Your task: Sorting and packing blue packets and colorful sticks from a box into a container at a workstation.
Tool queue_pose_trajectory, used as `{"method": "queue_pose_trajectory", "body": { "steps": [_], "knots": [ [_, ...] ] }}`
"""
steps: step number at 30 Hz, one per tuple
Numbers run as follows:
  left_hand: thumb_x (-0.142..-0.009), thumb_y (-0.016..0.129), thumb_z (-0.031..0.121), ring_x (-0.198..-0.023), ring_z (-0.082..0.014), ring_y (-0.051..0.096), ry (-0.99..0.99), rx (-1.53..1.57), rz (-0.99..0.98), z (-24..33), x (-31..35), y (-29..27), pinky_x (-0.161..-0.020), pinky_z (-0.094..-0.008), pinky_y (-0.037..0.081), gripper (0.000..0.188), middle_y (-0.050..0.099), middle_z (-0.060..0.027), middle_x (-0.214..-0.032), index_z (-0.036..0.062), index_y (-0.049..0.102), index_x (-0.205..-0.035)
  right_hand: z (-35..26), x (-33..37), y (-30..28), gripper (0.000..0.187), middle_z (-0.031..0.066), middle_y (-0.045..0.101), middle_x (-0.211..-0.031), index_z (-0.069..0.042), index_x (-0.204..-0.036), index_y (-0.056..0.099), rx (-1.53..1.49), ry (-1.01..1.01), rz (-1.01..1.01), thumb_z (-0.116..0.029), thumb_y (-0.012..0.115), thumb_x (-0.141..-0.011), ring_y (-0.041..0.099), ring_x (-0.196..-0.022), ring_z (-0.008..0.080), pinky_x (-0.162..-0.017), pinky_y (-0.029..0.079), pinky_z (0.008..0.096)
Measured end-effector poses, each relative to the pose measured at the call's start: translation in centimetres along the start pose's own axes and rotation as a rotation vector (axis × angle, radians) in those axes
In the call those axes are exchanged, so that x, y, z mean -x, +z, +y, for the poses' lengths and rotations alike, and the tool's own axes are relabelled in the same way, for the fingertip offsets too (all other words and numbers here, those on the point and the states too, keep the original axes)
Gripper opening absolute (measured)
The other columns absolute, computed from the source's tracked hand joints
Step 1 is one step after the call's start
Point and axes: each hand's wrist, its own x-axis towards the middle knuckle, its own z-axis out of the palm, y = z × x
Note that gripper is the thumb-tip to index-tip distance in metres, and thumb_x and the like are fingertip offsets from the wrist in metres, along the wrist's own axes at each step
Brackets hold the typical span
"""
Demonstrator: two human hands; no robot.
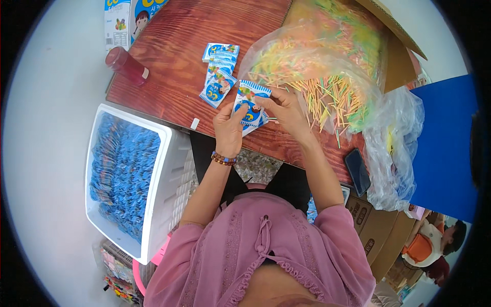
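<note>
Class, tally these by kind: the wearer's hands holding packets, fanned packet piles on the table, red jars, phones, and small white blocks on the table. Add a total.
Hands: 2 (left hand, right hand)
Fanned packet pile: 1
Red jar: 1
Phone: 1
Small white block: 1
Total: 6

The bare left forearm (207, 192) slants forward and to the right, the bare right forearm (323, 171) forward and to the left. The left grip (229, 130) is curled, its thumb (239, 113) extended forward and right; the right grip (289, 110) pinches with its thumb (268, 104) pointing left, fingers (281, 94) bent. The grips face each other, thumb tips near but apart.
</note>
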Motion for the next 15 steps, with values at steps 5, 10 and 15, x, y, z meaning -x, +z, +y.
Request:
{"method": "queue_pose_trajectory", "body": {
  "steps": [5, 10, 15],
  "knots": [
    [-0.087, 0.064, 0.005, -0.075, -0.0093, 0.065, 0.010, -0.014, 0.072, 0.1, -0.1, -0.9, -0.064, -0.0223, 0.051, 0.016, 0.068, -0.0065, -0.091, -0.0039, 0.064, -0.100, 1.6, -0.8, 0.0, 0.018, 0.0010, 0.064, -0.083, 0.001, -0.101, 0.066, 0.024, 0.084, -0.053, -0.012, 0.061, -0.090, 0.057, -0.077, 0.0049, -0.069, 0.046, 0.0209],
    [-0.087, 0.065, 0.005, -0.074, -0.0057, 0.062, 0.079, -0.188, 0.164, 0.8, -0.4, -1.5, -0.063, -0.0202, 0.049, 0.016, 0.068, -0.0029, -0.089, -0.0033, 0.065, -0.101, 1.3, -1.7, 0.9, 0.015, -0.0005, 0.063, -0.075, -0.001, -0.089, 0.066, 0.008, 0.090, -0.005, -0.016, 0.063, -0.089, 0.055, -0.066, 0.0037, -0.057, 0.042, 0.0204],
    [-0.088, 0.062, 0.006, -0.079, -0.0064, 0.060, 0.212, -0.379, 0.174, 2.4, -2.7, -5.5, -0.070, -0.0206, 0.048, 0.021, 0.067, -0.0040, -0.094, -0.0040, 0.063, -0.106, 1.1, -4.9, 3.4, 0.023, 0.0058, 0.063, -0.062, 0.000, -0.076, 0.063, 0.165, 0.156, -0.009, -0.021, 0.066, -0.083, 0.058, -0.052, 0.0101, -0.046, 0.043, 0.0251]
  ]
}}
